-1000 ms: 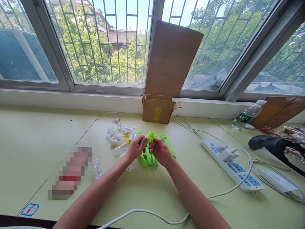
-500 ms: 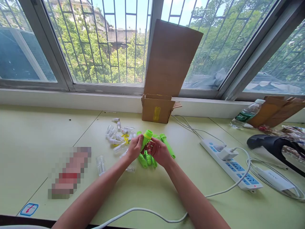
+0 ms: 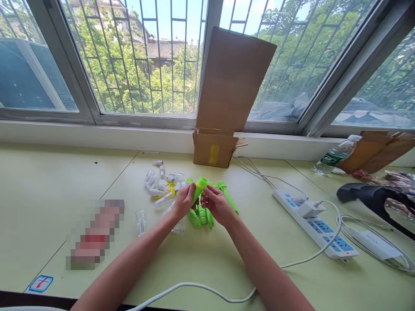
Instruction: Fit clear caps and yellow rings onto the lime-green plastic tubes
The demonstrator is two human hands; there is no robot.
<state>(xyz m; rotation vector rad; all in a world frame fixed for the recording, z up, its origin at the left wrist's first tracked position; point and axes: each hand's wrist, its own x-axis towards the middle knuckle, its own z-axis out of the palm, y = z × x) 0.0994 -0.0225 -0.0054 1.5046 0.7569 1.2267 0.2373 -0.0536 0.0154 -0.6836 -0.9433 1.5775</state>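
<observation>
My left hand [image 3: 184, 201] is closed round a bright green plastic tube [image 3: 201, 184], tilted with its open, threaded-looking end up and a yellowish ring below the rim. From the other side, my right hand [image 3: 215, 203] pinches at the tube near that ring; its fingertips partly hide what they press on. Beneath and behind both hands lie several more green tubes [image 3: 229, 198]. Left of them is a loose heap of clear plastic cylinders [image 3: 151, 179], small white pieces [image 3: 162, 171] and yellow bits [image 3: 171, 186]. One clear cylinder [image 3: 141, 222] lies apart, beside my left forearm.
An open cardboard box [image 3: 212, 149] stands against the sill, flap raised. To the right are a white power strip [image 3: 319, 226] with plugs and cables, a water bottle [image 3: 337, 155] and a black curved object [image 3: 366, 194]. A white cable [image 3: 194, 285] crosses under my forearms.
My right fingers have closed in from looser beside the tube to a pinch near its ring. The lone clear cylinder has shifted slightly right. The left hand has barely moved.
</observation>
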